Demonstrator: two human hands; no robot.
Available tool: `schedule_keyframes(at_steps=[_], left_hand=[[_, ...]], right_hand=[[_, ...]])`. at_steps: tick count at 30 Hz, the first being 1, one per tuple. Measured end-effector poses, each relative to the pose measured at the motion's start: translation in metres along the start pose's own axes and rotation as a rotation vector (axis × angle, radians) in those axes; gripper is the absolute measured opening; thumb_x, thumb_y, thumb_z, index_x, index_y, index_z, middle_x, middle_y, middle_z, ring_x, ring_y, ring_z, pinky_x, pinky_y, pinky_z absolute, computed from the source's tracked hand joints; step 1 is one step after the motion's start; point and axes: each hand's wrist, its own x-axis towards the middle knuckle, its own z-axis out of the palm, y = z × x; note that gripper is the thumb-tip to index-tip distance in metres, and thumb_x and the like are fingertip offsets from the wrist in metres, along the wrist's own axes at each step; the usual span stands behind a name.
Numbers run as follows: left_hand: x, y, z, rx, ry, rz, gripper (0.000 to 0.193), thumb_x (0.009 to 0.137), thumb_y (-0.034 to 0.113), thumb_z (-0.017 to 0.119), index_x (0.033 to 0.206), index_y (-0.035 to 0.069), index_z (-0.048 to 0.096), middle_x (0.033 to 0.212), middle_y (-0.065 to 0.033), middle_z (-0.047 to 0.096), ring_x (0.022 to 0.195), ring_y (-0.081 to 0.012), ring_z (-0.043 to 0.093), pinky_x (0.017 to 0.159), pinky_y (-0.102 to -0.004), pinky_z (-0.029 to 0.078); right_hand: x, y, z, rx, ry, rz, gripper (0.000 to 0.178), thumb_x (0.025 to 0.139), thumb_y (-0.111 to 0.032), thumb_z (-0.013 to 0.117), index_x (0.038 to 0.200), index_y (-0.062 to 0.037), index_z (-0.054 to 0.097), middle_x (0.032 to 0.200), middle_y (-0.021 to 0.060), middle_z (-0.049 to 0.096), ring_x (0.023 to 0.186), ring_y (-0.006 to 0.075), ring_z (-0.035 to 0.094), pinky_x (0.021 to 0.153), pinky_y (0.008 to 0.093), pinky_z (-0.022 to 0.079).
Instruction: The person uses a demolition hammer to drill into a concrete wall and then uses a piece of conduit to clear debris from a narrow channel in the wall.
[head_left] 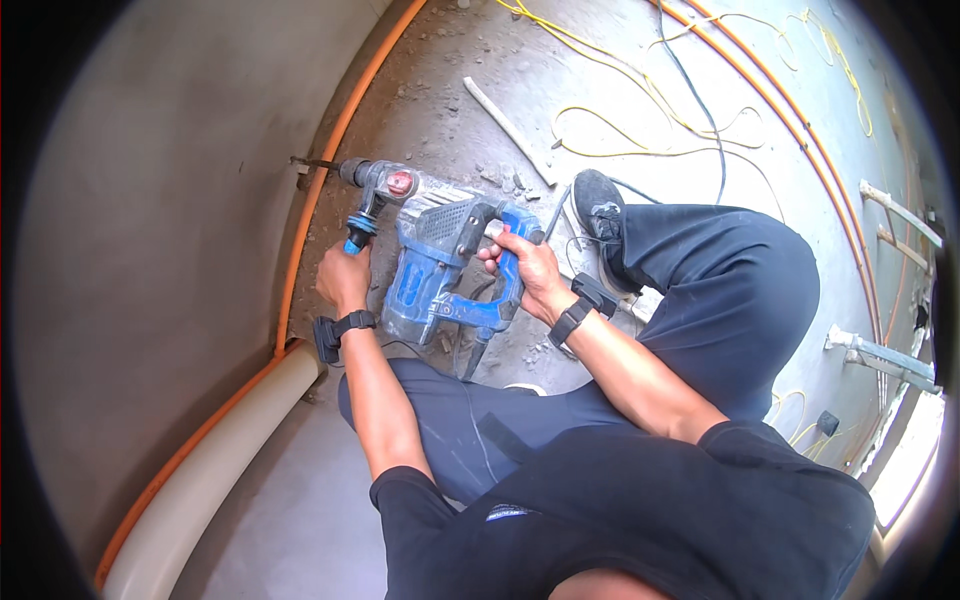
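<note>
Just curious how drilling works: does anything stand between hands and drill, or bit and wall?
Nothing visible: the left hand and right hand grip the drill directly, and its bit appears to reach the wall, crossing over the orange pipe.

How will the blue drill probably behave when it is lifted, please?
The drill is probably heavy for its size: it is bulky, and the left hand and right hand both grip it. It should be stiff, as its casing looks hard. The casing looks dusty, so may feel slippery.
</note>
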Motion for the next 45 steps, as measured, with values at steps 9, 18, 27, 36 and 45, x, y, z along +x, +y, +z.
schedule_keyframes(at_steps=[9, 18, 27, 36, 45], left_hand=[[0.003, 0.001, 0.006, 0.005, 0.005, -0.014, 0.043, 0.081, 0.052, 0.08, 0.105, 0.017, 0.08, 0.098, -0.0187, 0.077, 0.095, -0.0425, 0.073, 0.08, -0.0532, 0.056], [0.006, -0.004, 0.014, 0.002, -0.025, -0.016, 0.044, 0.079, 0.054, 0.081, 0.104, 0.018, 0.081, 0.096, -0.0191, 0.077, 0.095, -0.0429, 0.073, 0.079, -0.0533, 0.056], [0.015, 0.001, 0.028, -0.043, -0.039, -0.019, 0.045, 0.078, 0.055, 0.081, 0.101, 0.016, 0.081, 0.094, -0.0188, 0.076, 0.094, -0.0428, 0.072, 0.078, -0.0535, 0.055], [-0.006, 0.037, 0.042, 0.037, -0.095, 0.034, 0.039, 0.083, 0.048, 0.078, 0.103, 0.014, 0.08, 0.098, -0.0203, 0.077, 0.095, -0.0433, 0.073, 0.082, -0.0546, 0.056], [-0.018, 0.034, 0.018, -0.001, -0.004, 0.03, 0.039, 0.085, 0.049, 0.076, 0.104, 0.015, 0.08, 0.093, -0.0204, 0.076, 0.093, -0.0446, 0.072, 0.08, -0.0541, 0.056]], right_hand=[[0.001, -0.002, 0.001, 0.027, -0.059, -0.035, 0.015, 0.098, -0.012, 0.069, 0.107, -0.001, 0.066, 0.096, 0.013, 0.074, 0.096, 0.027, 0.075, 0.076, 0.0308, 0.062], [-0.01, -0.007, 0.009, 0.019, -0.016, -0.04, 0.02, 0.097, -0.015, 0.07, 0.109, 0.0008, 0.069, 0.099, 0.0125, 0.075, 0.095, 0.0227, 0.075, 0.076, 0.0295, 0.06], [-0.022, -0.004, 0.011, -0.115, -0.047, -0.026, 0.026, 0.096, -0.015, 0.074, 0.115, -0.0007, 0.064, 0.104, 0.013, 0.073, 0.094, 0.023, 0.075, 0.081, 0.0344, 0.062], [-0.003, -0.016, -0.033, 0.041, 0.199, 0.004, 0.023, 0.096, -0.009, 0.07, 0.115, 0.0025, 0.067, 0.107, 0.0164, 0.075, 0.096, 0.0255, 0.076, 0.077, 0.0299, 0.062], [-0.009, -0.018, -0.035, -0.033, 0.02, -0.051, 0.019, 0.096, -0.011, 0.07, 0.111, -0.001, 0.065, 0.106, 0.0136, 0.074, 0.097, 0.0223, 0.075, 0.077, 0.03, 0.061]])
